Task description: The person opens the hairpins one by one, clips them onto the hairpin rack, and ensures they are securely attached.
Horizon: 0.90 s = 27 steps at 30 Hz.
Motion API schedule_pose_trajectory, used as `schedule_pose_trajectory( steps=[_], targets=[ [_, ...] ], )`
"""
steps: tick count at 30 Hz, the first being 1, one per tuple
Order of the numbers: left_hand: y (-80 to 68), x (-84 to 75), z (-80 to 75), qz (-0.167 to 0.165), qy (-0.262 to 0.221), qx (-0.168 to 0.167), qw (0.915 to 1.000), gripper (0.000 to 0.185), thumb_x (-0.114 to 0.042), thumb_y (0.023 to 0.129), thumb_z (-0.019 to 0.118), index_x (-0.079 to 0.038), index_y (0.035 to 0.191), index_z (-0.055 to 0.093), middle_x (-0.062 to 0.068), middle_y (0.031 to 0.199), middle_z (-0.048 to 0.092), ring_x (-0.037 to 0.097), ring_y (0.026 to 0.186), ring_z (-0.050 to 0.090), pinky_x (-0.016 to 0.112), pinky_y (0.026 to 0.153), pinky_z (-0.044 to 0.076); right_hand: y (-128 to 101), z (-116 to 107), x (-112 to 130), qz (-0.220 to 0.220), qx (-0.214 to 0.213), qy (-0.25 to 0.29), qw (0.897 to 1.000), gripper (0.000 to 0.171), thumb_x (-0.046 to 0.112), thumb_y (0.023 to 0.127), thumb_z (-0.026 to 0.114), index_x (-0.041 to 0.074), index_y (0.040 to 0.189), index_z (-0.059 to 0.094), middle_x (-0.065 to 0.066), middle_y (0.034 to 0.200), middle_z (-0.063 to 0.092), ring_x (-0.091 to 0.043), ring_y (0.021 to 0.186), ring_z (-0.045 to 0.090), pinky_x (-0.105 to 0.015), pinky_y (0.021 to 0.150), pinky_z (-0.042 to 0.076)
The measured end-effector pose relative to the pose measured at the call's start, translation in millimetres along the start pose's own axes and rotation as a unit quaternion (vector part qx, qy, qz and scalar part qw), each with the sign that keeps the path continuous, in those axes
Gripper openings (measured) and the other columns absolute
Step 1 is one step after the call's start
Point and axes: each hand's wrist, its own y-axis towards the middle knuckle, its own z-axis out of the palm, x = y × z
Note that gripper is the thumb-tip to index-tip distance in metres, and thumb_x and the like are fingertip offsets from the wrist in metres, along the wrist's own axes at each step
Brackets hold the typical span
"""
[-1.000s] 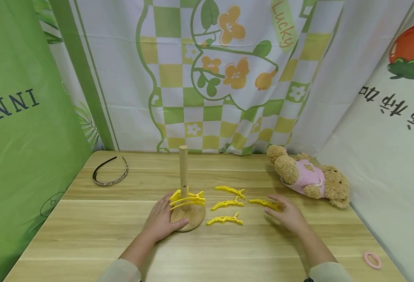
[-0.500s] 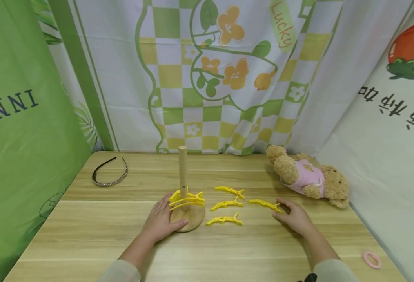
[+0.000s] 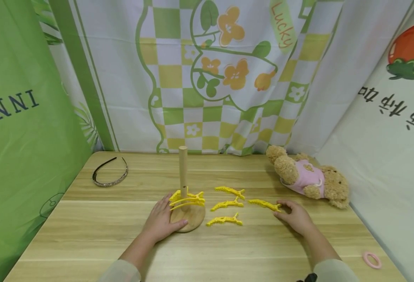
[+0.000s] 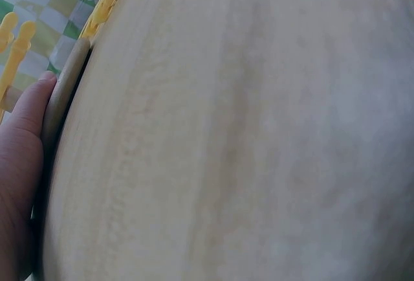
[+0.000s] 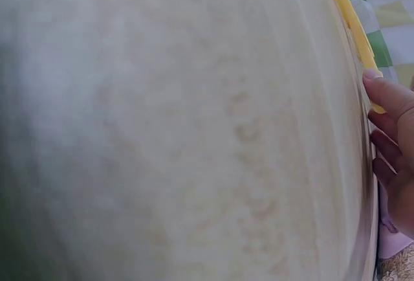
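My left hand point(image 3: 162, 220) holds the round base of a wooden stand point(image 3: 188, 223), its thumb over the front of the base and its fingers along the left side. Yellow alligator hair clips point(image 3: 189, 200) sit low around the upright post. In the left wrist view, my thumb point(image 4: 29, 109) lies against the base's edge point(image 4: 68, 83). My right hand point(image 3: 296, 217) pinches the right end of another yellow hair clip point(image 3: 261, 203) between thumb and index finger, low at the tabletop. The right wrist view shows this clip point(image 5: 357, 25) running up from the fingertips.
Three more yellow hair clips point(image 3: 225, 220) lie between the stand and my right hand. A glittery headband point(image 3: 109, 183) is at the back left. A teddy bear point(image 3: 307, 178) lies at the back right, and a pink ring point(image 3: 372, 260) near the right edge.
My right hand has shifted right, from over the hair clip to its right end, where thumb and finger now pinch. The left hand and the stand stay in place.
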Motion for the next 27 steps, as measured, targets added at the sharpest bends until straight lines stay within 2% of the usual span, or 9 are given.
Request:
schedule_pose_trajectory(
  steps=[5, 10, 20, 23, 27],
  targets=[
    [-0.2, 0.6, 0.8, 0.002, 0.0, -0.004, 1.0, 0.093, -0.069, 0.07, 0.046, -0.012, 0.138, 0.02, 0.004, 0.146, 0.017, 0.025, 0.132, 0.019, 0.042, 0.109, 0.015, -1, -1, 3, 0.02, -0.004, 0.028, 0.999, 0.056, 0.042, 0.076, 0.061, 0.008, 0.119, 0.049, -0.016, 0.116, 0.055, -0.032, 0.105, 0.052, -0.047, 0.091, 0.04],
    [-0.4, 0.9, 1.2, 0.0, -0.003, -0.004, 1.0, 0.094, -0.07, 0.069, 0.046, -0.013, 0.139, 0.019, 0.003, 0.146, 0.017, 0.025, 0.132, 0.019, 0.043, 0.109, 0.015, 2, -3, 15, 0.019, -0.007, 0.065, 0.998, 0.056, 0.038, 0.077, 0.061, 0.005, 0.12, 0.048, -0.018, 0.117, 0.054, -0.033, 0.106, 0.052, -0.043, 0.09, 0.043],
    [0.5, 0.6, 0.3, -0.003, -0.019, -0.003, 0.9998, 0.093, -0.069, 0.069, 0.048, -0.021, 0.14, 0.012, 0.002, 0.146, 0.016, 0.024, 0.133, 0.018, 0.045, 0.108, 0.016, 5, -6, 66, -0.005, -0.021, 0.135, 0.991, 0.053, 0.038, 0.077, 0.061, 0.007, 0.118, 0.05, -0.013, 0.115, 0.055, -0.028, 0.107, 0.053, -0.031, 0.083, 0.05],
    [1.0, 0.5, -0.4, -0.003, -0.017, -0.002, 0.9999, 0.093, -0.069, 0.069, 0.047, -0.02, 0.14, 0.012, 0.002, 0.146, 0.016, 0.024, 0.133, 0.018, 0.044, 0.109, 0.016, 7, -6, 82, -0.006, -0.015, 0.163, 0.986, 0.055, 0.037, 0.076, 0.063, 0.007, 0.12, 0.049, -0.013, 0.119, 0.054, -0.028, 0.109, 0.051, -0.032, 0.086, 0.048],
    [1.2, 0.3, -0.6, -0.005, -0.021, 0.0, 0.9998, 0.093, -0.069, 0.069, 0.048, -0.02, 0.14, 0.012, 0.002, 0.146, 0.016, 0.024, 0.133, 0.018, 0.045, 0.109, 0.015, 11, -4, 103, -0.012, 0.002, 0.173, 0.985, 0.059, 0.04, 0.073, 0.064, 0.011, 0.122, 0.049, -0.012, 0.122, 0.052, -0.028, 0.11, 0.051, -0.034, 0.086, 0.048]
  ],
)
